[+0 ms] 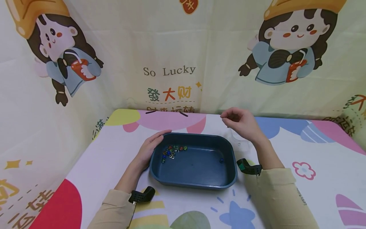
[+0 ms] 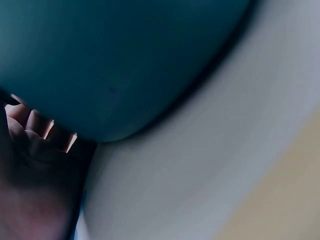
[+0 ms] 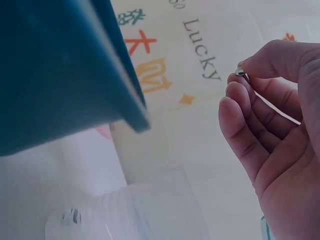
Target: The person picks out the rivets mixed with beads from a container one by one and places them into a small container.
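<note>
A dark blue rectangular tub (image 1: 194, 171) stands on the patterned cloth. Marbles (image 1: 168, 152) and small silver pieces (image 1: 172, 156) lie together in its left part, and one blue marble (image 1: 221, 160) sits apart at the right. My left hand (image 1: 147, 149) rests along the outside of the tub's back left corner, fingers fairly straight against it. Past the tub's right back corner, my right hand (image 1: 241, 124) is raised, pinching a small shiny silver piece (image 3: 240, 73) between thumb and fingertip. Below it stands a clear plastic container (image 3: 115, 215), with a small silver piece (image 3: 75, 216) inside.
The cloth (image 1: 114, 152) reaches back to an upright printed backdrop (image 1: 171, 41) with cartoon figures and lettering. Each wrist wears a black camera, the left camera (image 1: 142, 194) in front of the tub's left end and the right camera (image 1: 248, 167) beside its right end.
</note>
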Action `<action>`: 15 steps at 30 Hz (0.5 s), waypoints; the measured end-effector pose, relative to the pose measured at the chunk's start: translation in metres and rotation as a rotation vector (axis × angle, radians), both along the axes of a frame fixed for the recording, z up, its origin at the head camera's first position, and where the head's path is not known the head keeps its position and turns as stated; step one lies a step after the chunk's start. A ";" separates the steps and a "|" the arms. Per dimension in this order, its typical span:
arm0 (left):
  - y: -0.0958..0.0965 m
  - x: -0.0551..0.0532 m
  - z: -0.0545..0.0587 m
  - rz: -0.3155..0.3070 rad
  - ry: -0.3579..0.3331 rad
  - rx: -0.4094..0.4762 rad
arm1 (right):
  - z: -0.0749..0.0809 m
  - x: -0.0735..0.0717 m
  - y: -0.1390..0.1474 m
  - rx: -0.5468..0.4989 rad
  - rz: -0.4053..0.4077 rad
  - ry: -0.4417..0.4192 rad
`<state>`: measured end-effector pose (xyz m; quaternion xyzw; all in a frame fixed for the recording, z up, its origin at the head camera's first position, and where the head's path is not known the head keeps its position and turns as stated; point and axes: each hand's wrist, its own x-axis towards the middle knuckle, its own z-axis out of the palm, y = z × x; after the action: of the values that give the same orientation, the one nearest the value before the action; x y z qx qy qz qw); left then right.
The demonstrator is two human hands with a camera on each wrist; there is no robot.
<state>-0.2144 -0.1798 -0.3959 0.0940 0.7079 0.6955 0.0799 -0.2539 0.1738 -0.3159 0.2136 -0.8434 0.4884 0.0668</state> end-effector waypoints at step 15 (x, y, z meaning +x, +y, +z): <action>0.000 0.000 -0.001 0.001 0.019 -0.009 | -0.002 -0.003 0.017 0.020 -0.034 -0.018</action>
<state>-0.2143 -0.1800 -0.3968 0.0998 0.7117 0.6914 0.0734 -0.2573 0.1910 -0.3176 0.1955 -0.8522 0.4809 0.0655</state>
